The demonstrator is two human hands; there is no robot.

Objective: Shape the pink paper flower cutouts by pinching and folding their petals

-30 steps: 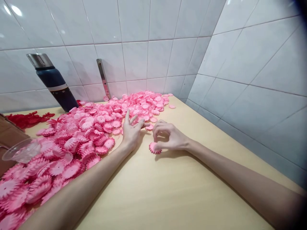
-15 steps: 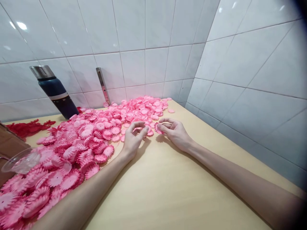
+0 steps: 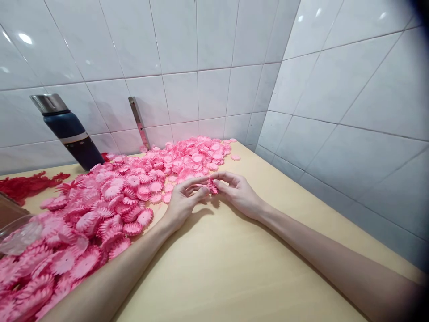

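Observation:
A small pink artificial flower piece with a frilled edge [image 3: 212, 185] is held up just above the table, turned nearly edge-on. My right hand [image 3: 239, 193] pinches it between thumb and fingers from the right side. From the left, the fingertips of my left hand [image 3: 186, 197] close on the same piece, thumb below and index finger above. Just behind and left of both hands spreads a large heap of similar pink flower pieces [image 3: 134, 181], many round with small dark centre holes.
A dark blue bottle with a steel cap [image 3: 73, 134] stands behind the heap, near the tiled wall [image 3: 181, 98]. Red stringy material [image 3: 30, 185] lies at the far left. A clear plastic dish [image 3: 20, 237] and a cardboard box edge [image 3: 11, 212] sit on the table [image 3: 214, 268].
My hands have come together, and the left fingertips now meet the flower piece that the right hand held. The piece has turned edge-on. The view has shifted slightly right.

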